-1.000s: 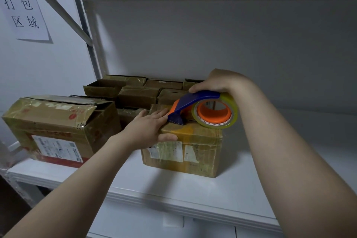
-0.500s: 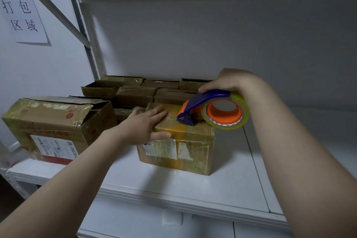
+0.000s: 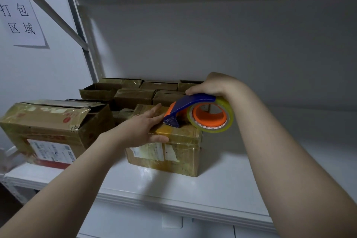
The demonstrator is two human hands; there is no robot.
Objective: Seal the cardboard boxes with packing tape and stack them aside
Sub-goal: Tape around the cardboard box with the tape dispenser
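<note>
1 box [image 3: 174,157] beneath hands [image 3: 144,128] [image 3: 212,85] and dispenser [image 3: 195,100]

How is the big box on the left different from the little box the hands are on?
The big box looks larger than the little box. The big box's top flap is lifted at one end; the little box's top lies flat. Nobody touches the big box, but the left hand presses on the little box and the right hand holds the tape dispenser on it. Both are brown cardboard with white labels.
</note>
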